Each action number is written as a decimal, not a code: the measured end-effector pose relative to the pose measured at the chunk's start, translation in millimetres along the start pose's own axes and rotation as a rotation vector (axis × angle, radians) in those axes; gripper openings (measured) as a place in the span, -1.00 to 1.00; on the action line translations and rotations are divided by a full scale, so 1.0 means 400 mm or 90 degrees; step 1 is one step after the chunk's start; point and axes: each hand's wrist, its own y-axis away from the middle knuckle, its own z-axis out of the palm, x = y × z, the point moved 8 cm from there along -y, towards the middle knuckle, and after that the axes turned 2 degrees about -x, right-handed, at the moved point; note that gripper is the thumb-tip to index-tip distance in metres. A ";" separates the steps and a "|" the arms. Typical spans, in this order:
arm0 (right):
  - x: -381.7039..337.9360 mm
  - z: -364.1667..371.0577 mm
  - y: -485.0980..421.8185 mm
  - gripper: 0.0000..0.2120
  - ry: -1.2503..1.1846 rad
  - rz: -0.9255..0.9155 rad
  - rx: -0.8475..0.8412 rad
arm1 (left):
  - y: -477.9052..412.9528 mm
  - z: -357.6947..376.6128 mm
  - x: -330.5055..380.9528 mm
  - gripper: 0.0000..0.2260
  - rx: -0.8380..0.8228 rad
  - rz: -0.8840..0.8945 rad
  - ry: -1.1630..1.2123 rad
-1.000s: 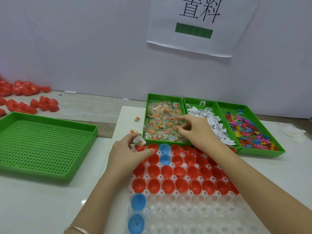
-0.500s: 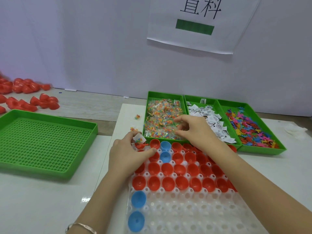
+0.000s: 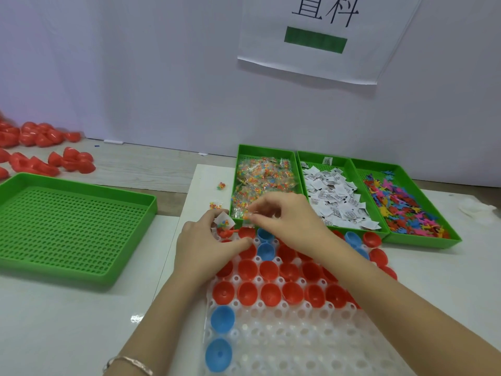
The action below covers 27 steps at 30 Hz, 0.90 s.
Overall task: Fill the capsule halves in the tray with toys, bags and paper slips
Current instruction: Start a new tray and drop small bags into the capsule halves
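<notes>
- Plastic bag (image 3: 248, 216) of beads: your right hand (image 3: 287, 221) has it, the grip narrowed to a fingertip pinch, at the near edge of the bag bin (image 3: 267, 155), just beyond the tray (image 3: 298, 337).
- Expect it to be almost weightless, limp and slick. Pinch a sealed edge, not the beaded middle, or it may slip out.
- Your left hand (image 3: 206, 248) has its grip curled on a white slip (image 3: 223, 219), with what looks like a bead bag against it, over the tray's far-left corner.
- A red toy (image 3: 229, 232) shows just under those fingers; you cannot tell whether it is held or lying in a half.
- Slips are thin and likely to flutter, so release them low.
- Halves (image 3: 248, 268) look light and loosely seated; avoid nudging them sideways.
</notes>
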 end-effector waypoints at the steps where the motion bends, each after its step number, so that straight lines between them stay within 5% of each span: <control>1: 0.000 0.011 -0.002 -0.92 0.017 0.002 -0.014 | 0.001 -0.001 0.002 -0.21 -0.001 0.001 -0.005; 11: -0.044 0.055 -0.022 -0.90 0.257 -0.007 -0.158 | 0.004 -0.003 0.008 -0.20 -0.006 0.004 0.002; 21: -0.062 0.052 -0.038 -0.73 0.238 0.003 -0.221 | 0.002 0.002 0.003 -0.22 -0.011 -0.001 0.015; 27: -0.065 0.045 -0.043 -0.81 0.240 0.008 -0.213 | 0.002 0.002 0.001 -0.26 -0.010 -0.003 0.020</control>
